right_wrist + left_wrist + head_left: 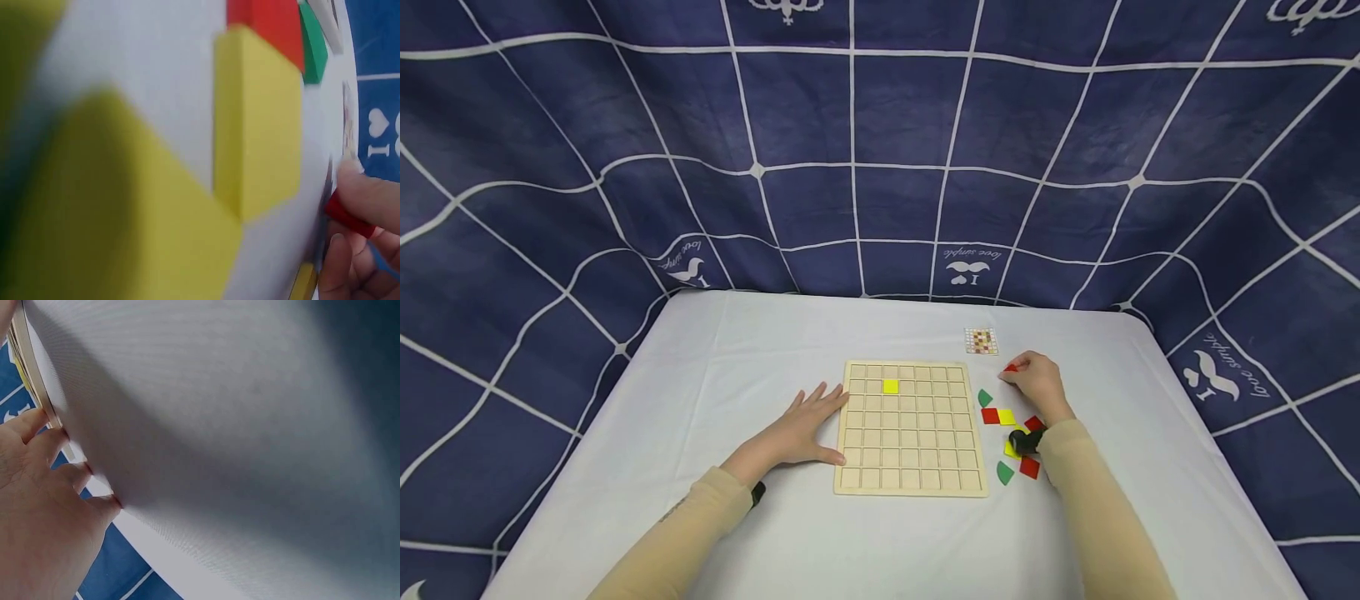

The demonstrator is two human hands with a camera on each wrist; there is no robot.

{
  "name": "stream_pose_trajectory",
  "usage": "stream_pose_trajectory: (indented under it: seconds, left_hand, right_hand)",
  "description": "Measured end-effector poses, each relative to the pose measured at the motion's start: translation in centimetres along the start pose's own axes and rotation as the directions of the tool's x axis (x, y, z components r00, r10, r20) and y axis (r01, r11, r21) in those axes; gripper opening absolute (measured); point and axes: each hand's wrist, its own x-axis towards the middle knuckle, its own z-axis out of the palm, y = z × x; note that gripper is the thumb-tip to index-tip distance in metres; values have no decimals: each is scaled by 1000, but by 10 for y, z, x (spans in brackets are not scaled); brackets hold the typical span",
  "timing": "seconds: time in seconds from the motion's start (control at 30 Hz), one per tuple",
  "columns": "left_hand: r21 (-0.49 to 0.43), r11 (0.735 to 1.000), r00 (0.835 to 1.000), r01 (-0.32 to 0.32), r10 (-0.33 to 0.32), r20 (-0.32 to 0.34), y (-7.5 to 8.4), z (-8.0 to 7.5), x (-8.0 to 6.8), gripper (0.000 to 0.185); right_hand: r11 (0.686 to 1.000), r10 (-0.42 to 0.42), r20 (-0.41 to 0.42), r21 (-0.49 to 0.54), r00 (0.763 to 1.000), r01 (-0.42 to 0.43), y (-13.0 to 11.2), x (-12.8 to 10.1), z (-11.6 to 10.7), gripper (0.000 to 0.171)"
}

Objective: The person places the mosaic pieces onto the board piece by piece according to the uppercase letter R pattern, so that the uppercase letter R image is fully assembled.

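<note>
The left hand lies flat on the white table at lower centre-left of the head view, fingers spread and straight, fingertips touching the left edge of the wooden grid board. In the left wrist view only the palm and 4 fingers show at the lower left, and the board is a thin strip cut off at the upper left corner.

The board sits at centre, with 1 yellow square tile set in a cell near its upper left. The other cells look bare.

Right of the board, loose tiles lie in a cluster. I count 2 green curved pieces, one upper and one lower, a red square touching a yellow square, and a further red tile at the cluster's lower end. Another red piece and another yellow piece are partly hidden by the dark wrist strap, so their shapes are unclear.

The right hand sits at centre-right, fingers curled, pinching a small red tile at its fingertips. In the right wrist view that red tile shows at the lower right between thumb and finger, while blurred yellow tiles fill most of the frame.

Above the hand lies 1 small pattern card, its print too small to read.
</note>
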Motion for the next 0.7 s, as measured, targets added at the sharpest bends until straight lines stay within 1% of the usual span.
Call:
stream_pose_trajectory:
  seconds: [0.1, 0.2, 0.27, 0.43, 0.6, 0.7]
  left_hand:
    - [-7, 1000, 1000, -6, 6, 2, 0, -1, 0, 116]
    - [-9, 1000, 1000, -5, 5, 7, 1, -1, 0, 115]
    - [-6, 1000, 1000, -2, 2, 8, 0, -1, 0, 115]
    - [-10, 1000, 1000, -2, 2, 12, 1, 0, 1, 114]
    - [-14, 1000, 1000, -8, 8, 13, 1, -1, 1, 114]
    - [-16, 1000, 1000, -8, 8, 5, 1, -1, 1, 114]
  right_hand:
    - [997, -67, -39, 24, 997, 68, -6, -3, 6, 29]
    - [989, -128, -45, 62, 991, 131, -19, -9, 14, 29]
    - [981, -168, -13, 96, 986, 168, -29, -13, 21, 30]
    - [964, -223, 93, 172, 970, 205, -50, -25, 43, 31]
    - [948, -271, 139, 212, 952, 239, -65, -34, 62, 23]
    - [942, -307, 155, 191, 939, 276, -72, -36, 71, 20]
